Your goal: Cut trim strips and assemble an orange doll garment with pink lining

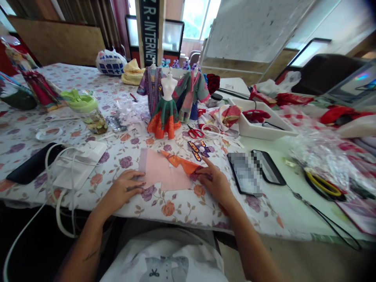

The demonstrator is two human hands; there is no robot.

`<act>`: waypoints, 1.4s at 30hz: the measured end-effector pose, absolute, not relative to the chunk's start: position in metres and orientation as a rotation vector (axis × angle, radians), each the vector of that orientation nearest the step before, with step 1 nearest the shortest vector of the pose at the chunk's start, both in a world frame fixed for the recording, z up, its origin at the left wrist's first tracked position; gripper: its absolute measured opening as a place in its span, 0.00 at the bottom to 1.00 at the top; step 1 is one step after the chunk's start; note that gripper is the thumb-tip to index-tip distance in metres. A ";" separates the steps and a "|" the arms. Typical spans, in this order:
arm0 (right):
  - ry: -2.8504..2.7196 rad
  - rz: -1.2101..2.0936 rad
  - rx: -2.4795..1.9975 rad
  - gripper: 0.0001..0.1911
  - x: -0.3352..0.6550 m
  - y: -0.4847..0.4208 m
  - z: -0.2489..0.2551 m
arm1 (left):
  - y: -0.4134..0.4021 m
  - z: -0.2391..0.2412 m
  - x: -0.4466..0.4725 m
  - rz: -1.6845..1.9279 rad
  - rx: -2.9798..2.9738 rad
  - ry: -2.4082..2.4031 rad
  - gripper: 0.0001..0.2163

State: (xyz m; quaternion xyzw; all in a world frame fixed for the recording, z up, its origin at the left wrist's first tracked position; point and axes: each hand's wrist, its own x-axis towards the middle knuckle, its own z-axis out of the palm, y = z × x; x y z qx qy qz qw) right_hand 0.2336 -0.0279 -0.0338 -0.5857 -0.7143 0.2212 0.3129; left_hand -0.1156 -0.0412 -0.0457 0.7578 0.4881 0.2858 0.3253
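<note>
A light pink piece of cloth (158, 172) with a pale purple strip along its left side lies flat on the table before me. My left hand (125, 188) rests at its left edge, fingers spread and fingertips touching it. Across its upper right part lies a crumpled orange strip of cloth (183, 164). Its right end meets the bent fingers of my right hand (216, 182), which look closed on it while the index finger points up and away. Just beyond are small embroidered patches (194, 151) and red-handled scissors (196, 132).
Dress forms with small garments, one in a green and orange skirt (164, 117), stand behind the cloth. A green-lidded bottle (88, 113) and a white power strip (79, 164) with cables are at left. At right lie a phone (245, 174) and a white tray (264, 131).
</note>
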 end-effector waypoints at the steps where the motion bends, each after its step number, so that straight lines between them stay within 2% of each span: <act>1: -1.876 0.571 -1.545 0.35 0.231 -0.026 -0.034 | -0.040 -0.046 -0.115 0.766 2.004 1.283 0.10; 6: -1.969 0.697 -1.474 0.32 0.236 -0.023 -0.009 | -0.038 -0.034 -0.108 0.799 1.990 1.234 0.10; 11: -2.060 0.805 -1.442 0.30 0.256 -0.010 0.012 | -0.039 -0.022 -0.082 0.754 1.505 1.118 0.09; 17: -1.954 0.295 -1.744 0.32 0.244 0.008 -0.013 | -0.027 -0.031 -0.061 0.904 0.639 1.009 0.03; 20: -1.814 0.166 -1.634 0.30 0.224 -0.007 -0.022 | -0.025 -0.032 -0.066 0.927 0.572 0.962 0.05; 22: -1.773 0.199 -1.543 0.29 0.208 -0.022 -0.024 | -0.025 -0.031 -0.069 0.917 0.570 0.927 0.07; 25: -1.791 0.373 -1.383 0.34 0.186 -0.036 -0.022 | -0.021 -0.029 -0.066 0.874 0.606 0.853 0.11; 28: -1.993 0.404 -1.272 0.40 0.172 -0.028 -0.017 | -0.014 -0.028 -0.059 0.836 0.619 0.833 0.15; 32: -2.298 0.453 -1.247 0.40 0.168 0.006 -0.010 | -0.010 -0.027 -0.055 0.867 0.542 0.860 0.13; 37: -2.234 0.696 -1.311 0.35 0.164 0.033 -0.014 | -0.013 -0.030 -0.060 0.903 0.413 0.877 0.09; 42: -2.338 0.522 -1.467 0.37 0.154 0.038 -0.021 | -0.008 -0.035 -0.064 0.864 0.327 0.821 0.12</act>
